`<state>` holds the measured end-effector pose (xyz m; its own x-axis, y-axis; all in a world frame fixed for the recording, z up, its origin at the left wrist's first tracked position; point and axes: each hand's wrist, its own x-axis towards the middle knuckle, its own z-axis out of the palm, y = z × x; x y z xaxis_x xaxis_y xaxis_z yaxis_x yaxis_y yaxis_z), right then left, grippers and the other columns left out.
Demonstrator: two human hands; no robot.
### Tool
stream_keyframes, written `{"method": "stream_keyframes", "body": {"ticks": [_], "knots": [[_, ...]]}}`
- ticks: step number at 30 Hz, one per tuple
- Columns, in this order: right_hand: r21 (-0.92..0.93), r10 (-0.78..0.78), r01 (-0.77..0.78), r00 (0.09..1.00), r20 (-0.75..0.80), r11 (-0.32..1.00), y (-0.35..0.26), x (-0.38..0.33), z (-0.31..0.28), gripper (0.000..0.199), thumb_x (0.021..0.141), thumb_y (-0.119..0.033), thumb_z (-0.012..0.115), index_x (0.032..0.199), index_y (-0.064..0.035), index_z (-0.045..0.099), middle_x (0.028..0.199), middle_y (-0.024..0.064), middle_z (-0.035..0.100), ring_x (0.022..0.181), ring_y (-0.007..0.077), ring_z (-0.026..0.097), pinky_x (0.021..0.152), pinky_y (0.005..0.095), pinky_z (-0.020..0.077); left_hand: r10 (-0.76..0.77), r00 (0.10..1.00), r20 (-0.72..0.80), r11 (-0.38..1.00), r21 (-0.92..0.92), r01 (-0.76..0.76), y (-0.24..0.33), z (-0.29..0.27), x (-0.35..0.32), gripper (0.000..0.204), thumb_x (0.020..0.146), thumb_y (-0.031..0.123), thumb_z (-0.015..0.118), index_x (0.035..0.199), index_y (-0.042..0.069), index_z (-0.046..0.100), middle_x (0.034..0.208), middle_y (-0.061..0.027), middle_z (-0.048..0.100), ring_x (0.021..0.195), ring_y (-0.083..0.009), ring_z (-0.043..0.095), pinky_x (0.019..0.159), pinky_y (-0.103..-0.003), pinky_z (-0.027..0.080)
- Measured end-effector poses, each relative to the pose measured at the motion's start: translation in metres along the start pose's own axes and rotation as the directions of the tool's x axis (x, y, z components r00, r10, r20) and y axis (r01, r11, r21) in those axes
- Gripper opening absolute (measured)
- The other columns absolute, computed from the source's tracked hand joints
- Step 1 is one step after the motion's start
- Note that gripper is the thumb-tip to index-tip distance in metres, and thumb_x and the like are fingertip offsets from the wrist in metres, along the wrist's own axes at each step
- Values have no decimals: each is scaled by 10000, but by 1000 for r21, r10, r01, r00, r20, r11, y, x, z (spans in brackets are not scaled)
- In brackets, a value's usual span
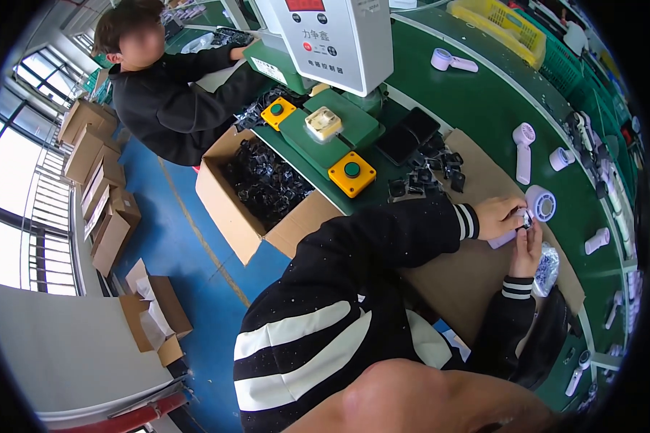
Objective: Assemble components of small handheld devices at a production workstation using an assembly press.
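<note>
As 2 hands [516, 231] pinch lavender fan [536, 204], w/ parts nearby.

Bright daylight comes in through the windows [18, 195] at the left, which are washed out to white. The green table [484, 108] is lit evenly, with soft shadows. Fisheye distortion bends the edges, the corners are black, and the nearest sleeve is slightly blurred.

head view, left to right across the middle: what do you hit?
Stacked cardboard cartons by the window → open carton of black parts → yellow button box → loose black parts on the bench → left hand and right hand on a small lilac handheld fan → lilac fan lying on the green belt.
</note>
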<state>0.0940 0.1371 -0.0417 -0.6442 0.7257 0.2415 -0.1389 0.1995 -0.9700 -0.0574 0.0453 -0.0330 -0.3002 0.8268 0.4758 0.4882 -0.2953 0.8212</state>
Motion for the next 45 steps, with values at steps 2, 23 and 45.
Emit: {"method": "stream_keyframes", "body": {"ticks": [2,23,45], "knots": [[2,-28,28,1000,-4,1000,-3,0,-1,401,954,-97,523,1332,0,432,1153,133,568,984,175,546,894,269,424,58,998,-22,998,-25,-58,2,-1,1,324,896,217,528,1176,60,484,1065,-169,587,871,-353,589,809,-393,465],[-239,-137,131,991,-8,962,-21,-5,2,407,936,-59,523,1329,15,444,1110,127,583,962,187,559,906,284,417,127,992,27,992,19,-128,21,-17,2,343,836,157,581,1159,54,531,1054,-147,583,874,-321,586,783,-396,479],[161,-144,148,989,-38,976,-36,-10,19,339,894,-68,573,1219,15,518,1108,96,599,941,147,554,880,255,427,231,973,-29,955,-186,-232,35,-16,5,175,837,146,645,934,24,563,839,-72,524,722,-198,494,675,-296,419]]}}
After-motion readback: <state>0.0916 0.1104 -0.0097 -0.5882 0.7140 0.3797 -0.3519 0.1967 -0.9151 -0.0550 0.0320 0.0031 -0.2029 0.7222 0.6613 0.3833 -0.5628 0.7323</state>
